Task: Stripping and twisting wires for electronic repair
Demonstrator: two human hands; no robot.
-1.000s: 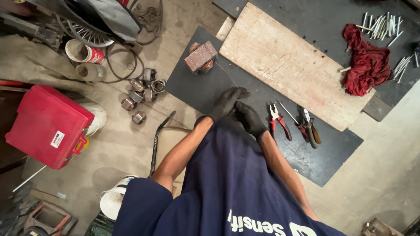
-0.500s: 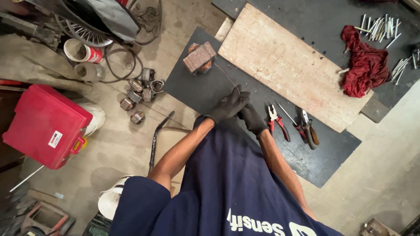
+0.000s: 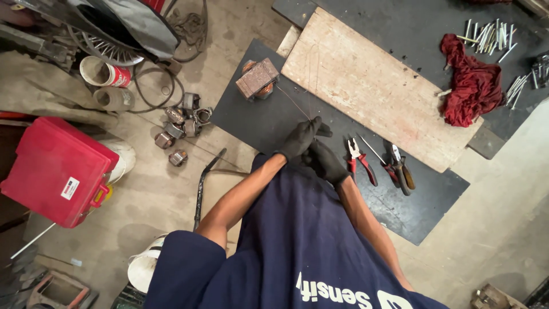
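Hands together: gloved left hand (image 3: 299, 137) and right hand (image 3: 325, 161) pinch thin wire (image 3: 293, 102) running from the motor block (image 3: 257, 79) on the mat; a hard tug could snap it.

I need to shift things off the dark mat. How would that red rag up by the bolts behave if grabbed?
The red rag lies crumpled in loose folds, so it is probably floppy and light. Being cloth, it should not roll or slide away. Its edge lies close to the bolts, so lifting it might drag some along.
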